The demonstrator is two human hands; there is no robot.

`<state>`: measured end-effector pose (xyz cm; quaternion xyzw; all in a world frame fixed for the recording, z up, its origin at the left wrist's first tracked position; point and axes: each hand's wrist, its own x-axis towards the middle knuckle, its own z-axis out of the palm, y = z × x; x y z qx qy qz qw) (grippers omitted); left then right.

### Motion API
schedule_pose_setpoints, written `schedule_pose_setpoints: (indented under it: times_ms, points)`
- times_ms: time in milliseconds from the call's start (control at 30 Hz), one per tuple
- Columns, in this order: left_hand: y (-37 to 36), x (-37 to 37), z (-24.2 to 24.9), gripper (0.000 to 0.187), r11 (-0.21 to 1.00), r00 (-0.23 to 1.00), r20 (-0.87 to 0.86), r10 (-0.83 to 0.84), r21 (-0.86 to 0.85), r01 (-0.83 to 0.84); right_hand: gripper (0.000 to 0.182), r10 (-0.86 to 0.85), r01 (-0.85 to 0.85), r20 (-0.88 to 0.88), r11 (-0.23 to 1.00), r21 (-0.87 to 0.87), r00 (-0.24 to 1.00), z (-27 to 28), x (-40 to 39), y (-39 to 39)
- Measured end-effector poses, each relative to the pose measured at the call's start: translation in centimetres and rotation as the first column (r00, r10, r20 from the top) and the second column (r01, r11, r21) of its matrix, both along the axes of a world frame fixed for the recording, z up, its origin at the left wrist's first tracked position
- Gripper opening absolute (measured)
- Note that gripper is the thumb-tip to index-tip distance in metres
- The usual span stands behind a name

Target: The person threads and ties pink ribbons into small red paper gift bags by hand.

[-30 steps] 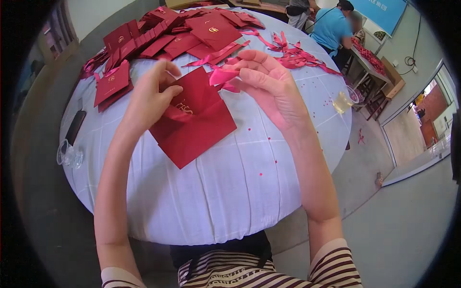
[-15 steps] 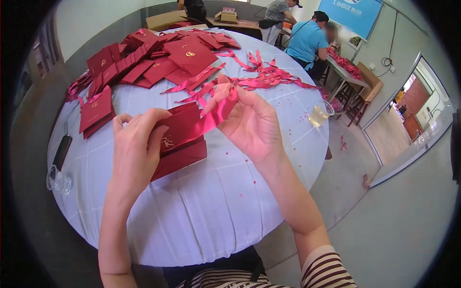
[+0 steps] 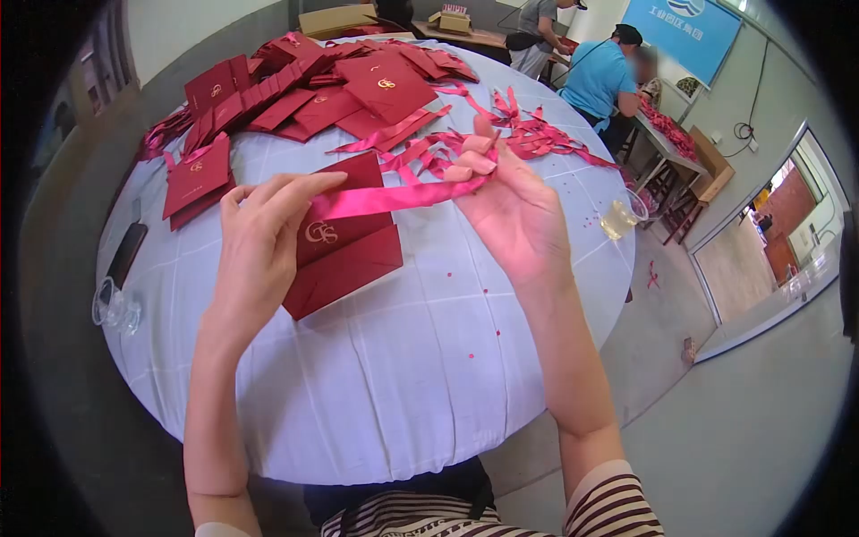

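My left hand grips the left side of a dark red bag with a gold emblem. Its fingertips rest at the bag's upper edge. From the bag a pink ribbon stretches to the right, pulled fairly straight. My right hand pinches the ribbon's far end between thumb and fingers, to the right of the bag and apart from it. Behind both hands lie a heap of similar red bags and a tangle of loose pink ribbons.
A cup of yellowish liquid stands near the right edge of the round white-clothed table. At the left are a phone and a clear plastic cup. People work beyond; a person in blue sits at another table.
My right hand has moved right and slightly up, drawing the ribbon out longer and straighter from the bag. The view has shifted slightly, and the bag's emblem shows more fully.
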<state>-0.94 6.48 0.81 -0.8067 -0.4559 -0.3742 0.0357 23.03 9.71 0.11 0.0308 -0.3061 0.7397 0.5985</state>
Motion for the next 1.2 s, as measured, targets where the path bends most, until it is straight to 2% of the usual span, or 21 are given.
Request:
schedule_pose_setpoints:
  times_ms: [133,200,267,333,400,433,500,533,600,633,667,733,767,833,967,1200]
  points:
    - [-0.1,-0.5,0.3,0.025,0.996,0.999,0.011,-0.033,-0.086,0.034,0.034,0.001,-0.004,0.041,0.997,0.072,0.999,0.5,-0.3,-0.7]
    - [0.2,-0.8,0.0,0.02,0.995,0.998,0.036,-0.043,-0.088,0.046,0.036,0.077,-0.088,0.061,0.978,0.188,0.995,0.6,-0.3,-1.0]
    - [0.2,-1.0,0.0,0.015,0.994,0.997,0.056,-0.054,-0.089,0.059,0.036,0.066,-0.077,0.064,0.98,0.181,0.996,0.7,-0.4,-1.0]
    - [0.3,-0.8,0.1,0.003,0.986,0.986,0.161,-0.053,-0.147,0.077,0.036,0.041,-0.052,0.067,0.983,0.175,0.997,0.5,-0.3,-0.9]
    - [0.5,-0.6,0.0,0.005,0.98,0.972,0.226,-0.068,-0.168,0.107,0.036,0.03,-0.029,-0.036,0.999,0.022,0.999,-0.1,-0.3,-0.2]
    - [0.5,-0.6,-0.1,0.009,0.974,0.955,0.288,-0.068,-0.187,0.126,0.036,0.022,-0.021,-0.036,0.999,0.023,0.999,-0.3,-0.2,0.2]
    - [0.2,-0.4,-0.1,0.011,0.982,0.971,0.233,-0.042,-0.168,0.083,0.035,0.078,-0.092,-0.111,0.988,-0.127,0.991,-0.8,-0.2,0.8]
    - [0.0,-0.4,0.0,0.013,0.989,0.983,0.181,-0.008,-0.146,0.035,0.035,0.073,-0.088,-0.111,0.988,-0.129,0.991,-1.0,-0.1,0.8]
    - [-0.5,-0.1,0.1,0.014,0.99,0.987,0.161,-0.003,-0.139,0.026,0.034,0.043,-0.048,0.138,0.998,0.035,0.99,-1.2,0.0,0.8]
    - [-0.7,0.0,0.2,0.015,0.992,0.991,0.137,0.01,-0.127,0.008,0.034,0.045,-0.051,0.139,0.998,0.034,0.989,-1.2,-0.3,0.6]
    - [-0.8,0.1,0.4,0.015,0.992,0.991,0.135,0.017,-0.128,0.001,0.035,0.03,-0.036,0.26,0.999,0.02,0.965,-1.2,-0.8,0.1]
    - [-1.2,0.3,0.6,0.012,0.997,0.998,0.017,-0.053,-0.051,0.053,0.033,-0.004,0.002,0.477,1.0,0.004,0.879,-1.1,-2.1,-0.9]
    - [-1.3,0.4,0.6,0.012,0.997,0.999,0.014,-0.043,-0.056,0.044,0.033,0.007,-0.007,0.474,1.0,-0.001,0.881,-1.4,-2.6,-1.1]
    - [-1.4,0.6,0.5,0.013,0.996,0.997,0.065,-0.051,-0.076,0.056,0.03,0.009,-0.067,0.597,0.995,0.074,0.802,-2.0,-3.3,-1.6]
    - [-1.4,1.0,0.2,0.013,0.999,0.997,0.07,-0.045,0.007,0.045,0.025,0.038,-0.101,0.65,0.993,0.06,0.759,-2.2,-4.2,-2.0]
    - [-1.5,0.8,0.3,0.011,0.995,0.996,0.061,-0.07,-0.063,0.074,0.024,0.031,-0.108,0.658,0.991,0.077,0.752,-3.0,-4.6,-1.8]
